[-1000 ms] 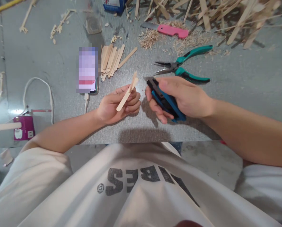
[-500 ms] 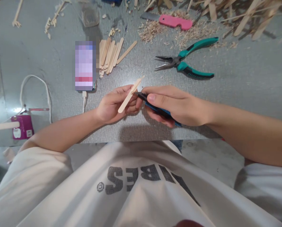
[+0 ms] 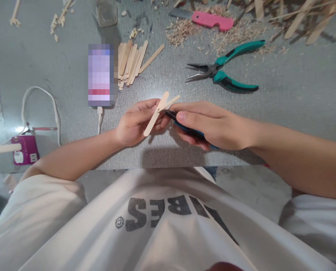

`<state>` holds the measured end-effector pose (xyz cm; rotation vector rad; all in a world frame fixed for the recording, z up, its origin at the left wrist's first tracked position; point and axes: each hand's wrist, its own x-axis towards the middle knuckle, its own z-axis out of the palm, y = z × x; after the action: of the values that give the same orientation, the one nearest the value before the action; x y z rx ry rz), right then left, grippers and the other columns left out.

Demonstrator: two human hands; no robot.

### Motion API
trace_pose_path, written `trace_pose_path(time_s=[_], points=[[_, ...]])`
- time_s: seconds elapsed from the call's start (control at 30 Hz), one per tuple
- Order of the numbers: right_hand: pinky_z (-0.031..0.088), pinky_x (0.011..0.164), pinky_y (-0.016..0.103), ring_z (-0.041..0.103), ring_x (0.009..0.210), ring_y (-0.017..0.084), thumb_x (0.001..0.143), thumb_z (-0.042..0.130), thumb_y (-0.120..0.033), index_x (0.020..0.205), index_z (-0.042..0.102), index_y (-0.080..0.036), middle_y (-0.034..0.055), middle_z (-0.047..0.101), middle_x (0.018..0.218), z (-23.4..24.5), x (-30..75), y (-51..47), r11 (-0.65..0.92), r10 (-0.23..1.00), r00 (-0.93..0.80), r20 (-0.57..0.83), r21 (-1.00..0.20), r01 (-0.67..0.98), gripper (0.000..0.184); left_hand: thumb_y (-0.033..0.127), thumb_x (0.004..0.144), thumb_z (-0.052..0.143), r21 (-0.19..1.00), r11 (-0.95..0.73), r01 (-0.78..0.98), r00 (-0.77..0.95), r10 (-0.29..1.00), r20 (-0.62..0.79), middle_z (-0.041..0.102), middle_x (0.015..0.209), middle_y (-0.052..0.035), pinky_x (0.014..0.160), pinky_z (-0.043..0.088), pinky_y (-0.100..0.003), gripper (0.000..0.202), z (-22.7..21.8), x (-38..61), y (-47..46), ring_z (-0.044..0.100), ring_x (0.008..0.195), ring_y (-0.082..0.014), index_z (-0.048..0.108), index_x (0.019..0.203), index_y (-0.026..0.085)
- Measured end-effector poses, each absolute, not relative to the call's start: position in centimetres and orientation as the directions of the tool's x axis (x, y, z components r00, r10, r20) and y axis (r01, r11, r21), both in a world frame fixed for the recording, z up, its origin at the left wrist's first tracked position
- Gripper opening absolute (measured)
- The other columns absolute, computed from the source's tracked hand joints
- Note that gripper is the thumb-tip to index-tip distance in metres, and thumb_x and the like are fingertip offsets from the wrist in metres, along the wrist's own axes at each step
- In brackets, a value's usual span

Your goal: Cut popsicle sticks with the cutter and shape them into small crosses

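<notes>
My left hand is closed, pinching a wooden craft stick that slants up to the right. A second, narrower wooden strip crosses it near the middle and points to the upper right. My right hand is wrapped around a blue-and-black hand tool. Its narrow dark tip meets the sticks where they cross. My palm and fingers hide much of the tool, so its exact kind is unclear. Both hands are close together above the near part of the table.
Long-nose pliers with green handles lie spread beyond my right hand. Behind them are a pink-handled folding saw and wood shavings. Several craft sticks lie beside a phone on a white cable. A purple box sits at left.
The narrower strip, earlier nearly in line with the craft stick, now sticks out to the right at an angle. The craft stick's rounded upper end now shows. Both hands stay in about the same place.
</notes>
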<state>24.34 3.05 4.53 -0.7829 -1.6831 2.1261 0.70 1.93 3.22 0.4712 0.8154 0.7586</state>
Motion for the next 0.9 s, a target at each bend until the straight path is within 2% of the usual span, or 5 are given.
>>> trace_pose_path(time_s=[0.17, 0.3, 0.47, 0.63, 0.9], points=[[0.038, 0.043, 0.027, 0.052, 0.044, 0.010, 0.129, 0.063, -0.064, 0.121, 0.075, -0.024, -0.0077, 0.063, 0.070, 4.7, 24.4, 3.0, -0.269, 0.553, -0.796, -0.246, -0.957, 0.109, 0.043, 0.017, 0.125, 0.056, 0.672, 0.623, -0.401, 0.439, 0.774, -0.456, 0.059, 0.066, -0.0022, 0.056, 0.048, -0.016, 0.047, 2.7, 0.5, 1.6, 0.059, 0.054, -0.0106, 0.078, 0.084, 0.014], [0.040, 0.044, 0.027, 0.052, 0.044, 0.010, 0.131, 0.059, -0.058, 0.117, 0.073, -0.025, -0.0081, 0.063, 0.069, 4.5, 24.4, 3.0, -0.248, 0.551, -0.805, -0.221, -0.964, 0.095, 0.039, 0.015, 0.126, 0.051, 0.739, 0.560, -0.376, 0.438, 0.810, -0.391, 0.064, 0.067, -0.0041, 0.058, 0.047, -0.016, 0.051, 2.7, 0.4, 1.4, 0.060, 0.057, -0.0101, 0.080, 0.084, 0.014], [0.039, 0.045, 0.026, 0.050, 0.045, 0.009, 0.133, 0.056, -0.056, 0.096, 0.061, -0.027, -0.0077, 0.062, 0.068, 4.0, 24.2, 2.8, -0.171, 0.579, -0.800, -0.158, -0.983, 0.070, 0.047, 0.017, 0.125, 0.059, 0.762, 0.569, -0.308, 0.388, 0.807, -0.446, 0.066, 0.069, -0.0026, 0.059, 0.047, -0.018, 0.044, 3.2, 0.5, 1.3, 0.060, 0.058, -0.0106, 0.078, 0.085, 0.016], [0.043, 0.057, 0.025, 0.052, 0.058, 0.011, 0.132, 0.059, -0.057, 0.084, 0.056, -0.028, -0.0050, 0.058, 0.067, 4.1, 23.9, 2.6, -0.091, 0.619, -0.781, -0.087, -0.995, 0.038, 0.056, 0.020, 0.123, 0.067, 0.760, 0.566, -0.321, 0.382, 0.811, -0.443, 0.064, 0.070, 0.0001, 0.060, 0.044, -0.019, 0.037, 2.9, 0.4, 1.3, 0.056, 0.059, -0.0099, 0.077, 0.088, 0.018], [0.043, 0.064, 0.028, 0.051, 0.067, 0.013, 0.136, 0.048, -0.050, 0.091, 0.056, -0.027, -0.0048, 0.057, 0.076, 3.3, 24.4, 3.7, 0.065, 0.567, -0.822, -0.056, -0.991, 0.113, 0.051, 0.029, 0.121, 0.078, 0.808, 0.477, -0.347, 0.451, 0.840, -0.302, 0.064, 0.073, -0.0003, 0.066, 0.048, -0.021, 0.034, 1.1, 0.0, 1.7, 0.057, 0.064, -0.0099, 0.077, 0.089, 0.017]])
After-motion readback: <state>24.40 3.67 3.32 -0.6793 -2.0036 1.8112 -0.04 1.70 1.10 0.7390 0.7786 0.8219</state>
